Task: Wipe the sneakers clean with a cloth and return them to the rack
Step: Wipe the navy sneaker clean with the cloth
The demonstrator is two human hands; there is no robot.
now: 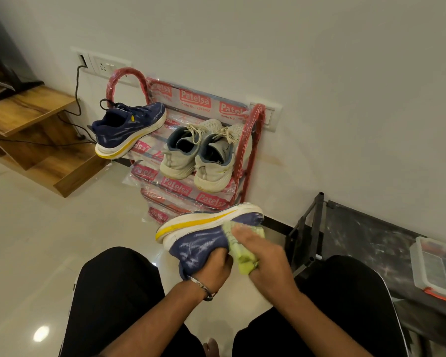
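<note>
Left hand point(214, 266) grips upturned sneaker point(204, 235); right hand point(263, 251) seemingly presses cloth point(242, 256) against it.

1. I take this for a room in a home: a small red shoe rack point(250, 140), its plastic wrap on, stands against a plain white wall point(345, 73).
2. I see glossy pale floor tiles point(36, 240), a wooden unit point(29, 112) and wall sockets point(106, 66) with a black cable plugged in.
</note>
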